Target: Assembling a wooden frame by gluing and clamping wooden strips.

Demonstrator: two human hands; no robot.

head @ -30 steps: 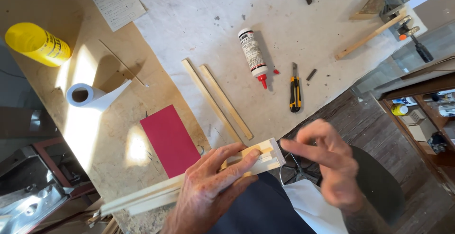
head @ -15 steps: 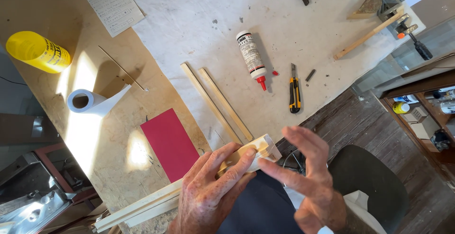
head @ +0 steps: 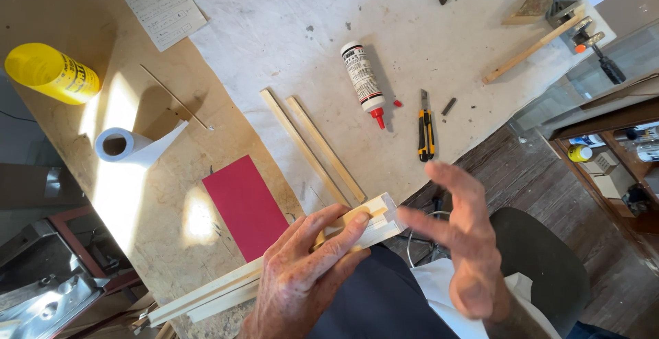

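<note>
A yellow plastic canister lies far left on the tabletop, a red card sheet nearer. The left hand grips a long pale wooden moulding strip at the tabletop's near edge. Just right, the right hand hovers spread wide, holding nothing.
</note>
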